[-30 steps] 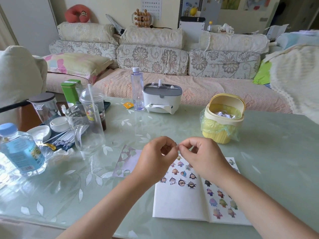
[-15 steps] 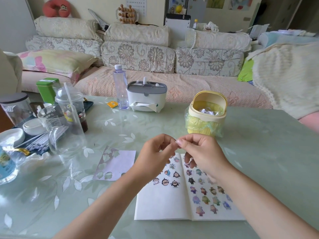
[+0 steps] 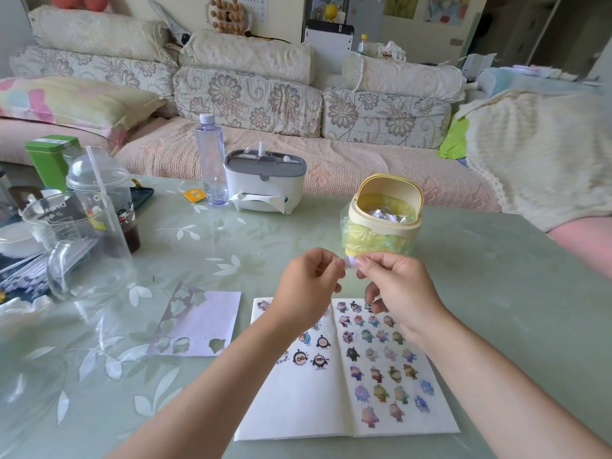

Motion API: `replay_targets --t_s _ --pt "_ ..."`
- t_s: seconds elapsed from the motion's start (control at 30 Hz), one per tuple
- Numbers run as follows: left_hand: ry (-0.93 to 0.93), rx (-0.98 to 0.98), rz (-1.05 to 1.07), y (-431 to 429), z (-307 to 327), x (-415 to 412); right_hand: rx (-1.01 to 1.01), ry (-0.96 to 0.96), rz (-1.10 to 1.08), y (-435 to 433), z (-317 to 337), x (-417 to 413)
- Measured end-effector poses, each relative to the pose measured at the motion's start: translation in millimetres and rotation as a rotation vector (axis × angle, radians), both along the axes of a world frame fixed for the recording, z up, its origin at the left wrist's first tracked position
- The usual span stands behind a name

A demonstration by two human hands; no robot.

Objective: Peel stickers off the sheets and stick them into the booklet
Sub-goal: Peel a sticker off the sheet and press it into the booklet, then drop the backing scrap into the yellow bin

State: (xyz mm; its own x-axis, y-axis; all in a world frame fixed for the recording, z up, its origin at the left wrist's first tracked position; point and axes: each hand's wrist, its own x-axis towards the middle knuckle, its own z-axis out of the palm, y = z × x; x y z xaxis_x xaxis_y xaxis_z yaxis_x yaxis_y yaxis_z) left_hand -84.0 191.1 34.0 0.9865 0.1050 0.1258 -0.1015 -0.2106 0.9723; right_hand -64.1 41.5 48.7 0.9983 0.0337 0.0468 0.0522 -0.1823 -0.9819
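The left hand (image 3: 308,286) and right hand (image 3: 397,289) are drawing apart over the booklet (image 3: 298,402), fingers (image 3: 364,261) of both pinching a small pale sticker (image 3: 350,262), seemingly peeling free.

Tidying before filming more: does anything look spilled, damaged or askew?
Nothing looks spilled. The sheet left of the booklet lies tilted to it, with shaped holes along its near and left edges, likely from removed stickers. Left hand and right hand pinch a pale scrap.
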Motion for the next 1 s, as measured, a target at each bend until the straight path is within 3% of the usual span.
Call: replay_targets --t_s 0.17,0.4,0.6,0.77,0.9,1.0 --pt "-0.029 0.171 0.061 12 -6 17 -0.134 -0.116 -0.156 -1 6 29" --pt "-0.007 0.068 0.079 26 -6 31 -0.534 -0.353 -0.433 4 32 106" --pt "0.020 0.047 0.075 36 -8 28 -0.784 -0.312 -0.374 -3 38 134" --pt "-0.027 0.006 0.111 44 -5 15 -0.652 -0.348 -0.275 15 37 90" --pt "-0.169 0.199 0.158 56 -9 2 -0.486 -0.028 0.043 39 26 24" --pt "-0.299 0.447 0.178 65 -17 -9 -0.285 0.198 0.127 51 18 -11"
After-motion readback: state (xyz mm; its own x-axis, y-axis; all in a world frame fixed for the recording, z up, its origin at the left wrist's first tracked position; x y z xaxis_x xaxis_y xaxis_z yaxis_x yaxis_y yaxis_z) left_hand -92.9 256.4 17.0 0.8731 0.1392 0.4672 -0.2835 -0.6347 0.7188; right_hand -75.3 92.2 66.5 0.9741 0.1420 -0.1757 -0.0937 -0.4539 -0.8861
